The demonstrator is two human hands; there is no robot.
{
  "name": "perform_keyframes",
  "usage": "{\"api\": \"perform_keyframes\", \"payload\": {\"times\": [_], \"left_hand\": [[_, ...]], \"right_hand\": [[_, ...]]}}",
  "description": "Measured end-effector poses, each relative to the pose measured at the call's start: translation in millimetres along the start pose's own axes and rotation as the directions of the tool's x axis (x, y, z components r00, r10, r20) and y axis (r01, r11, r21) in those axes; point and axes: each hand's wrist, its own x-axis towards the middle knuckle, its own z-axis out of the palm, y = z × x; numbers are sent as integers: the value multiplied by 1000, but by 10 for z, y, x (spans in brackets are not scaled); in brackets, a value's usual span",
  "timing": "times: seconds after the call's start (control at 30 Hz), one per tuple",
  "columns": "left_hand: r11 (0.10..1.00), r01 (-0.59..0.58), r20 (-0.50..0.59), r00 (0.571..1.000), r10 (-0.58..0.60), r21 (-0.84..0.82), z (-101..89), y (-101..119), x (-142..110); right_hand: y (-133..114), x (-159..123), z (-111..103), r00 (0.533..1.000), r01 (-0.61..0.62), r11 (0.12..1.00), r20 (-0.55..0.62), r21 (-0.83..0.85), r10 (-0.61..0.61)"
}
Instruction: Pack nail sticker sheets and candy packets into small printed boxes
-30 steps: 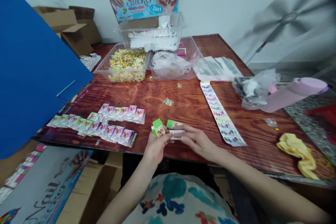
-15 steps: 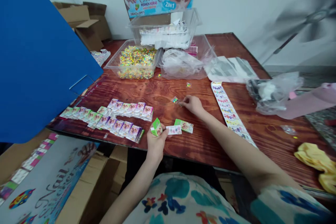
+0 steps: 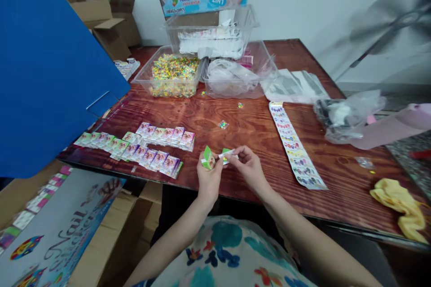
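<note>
My left hand (image 3: 209, 181) is closed near the table's front edge, around a small green nail-sticker box (image 3: 208, 159) with its flap up. A short white sticker strip (image 3: 230, 153) sticks out from the same hand toward the right. The fingers of my right hand (image 3: 249, 167) pinch at that strip, with a tiny clear candy sachet (image 3: 225, 158) showing against it. Behind the strip, another green box (image 3: 226, 150) is mostly hidden. Beyond the hands lie a loose candy sachet (image 3: 223, 124) and, farther off, a second sachet (image 3: 240, 105).
Rows of small boxes (image 3: 158, 159) lie at left. Behind stand a clear bin of candy sachets (image 3: 175, 85) and a stacked sticker bin (image 3: 212, 31). A long sticker sheet (image 3: 292, 145), a pink bottle (image 3: 393, 125) and a yellow cloth (image 3: 399, 204) are at right.
My right hand has come back from beside the loose sachet to the sticker strip, bringing a candy sachet. My left hand has shifted slightly right, still holding the green box and strip.
</note>
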Motion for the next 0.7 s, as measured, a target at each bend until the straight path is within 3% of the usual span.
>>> {"api": "perform_keyframes", "payload": {"times": [0.07,0.1,0.17,0.23,0.3,0.37,0.5,0.6,0.7], "left_hand": [[963,-34,56,998,20,268,-61,31,-6],[902,-65,83,996,33,427,-95,48,-13],[707,-158,148,986,76,690,-156,76,-38],[521,-259,229,966,124,813,-195,86,-70],[400,-342,299,940,166,850,-212,77,-98],[312,-400,350,914,204,862,-217,62,-116],[148,-484,447,865,228,862,-216,55,-139],[91,-499,478,859,182,862,-212,58,-158],[115,-505,484,859,168,855,-222,34,-173]], "right_hand": [[-79,26,-42,999,3,999,-49,34,-2],[-136,31,-55,997,20,999,-79,46,-16],[-259,11,-56,989,85,996,-124,41,-79],[-357,-37,-25,981,164,986,-103,-21,-166],[-408,-87,12,969,241,954,-9,-176,-246],[-420,-110,26,947,319,866,93,-385,-307],[-425,-74,-32,926,375,698,207,-610,-316],[-438,-51,-80,921,389,657,265,-646,-285],[-442,-63,-95,905,425,633,333,-648,-266]]}}
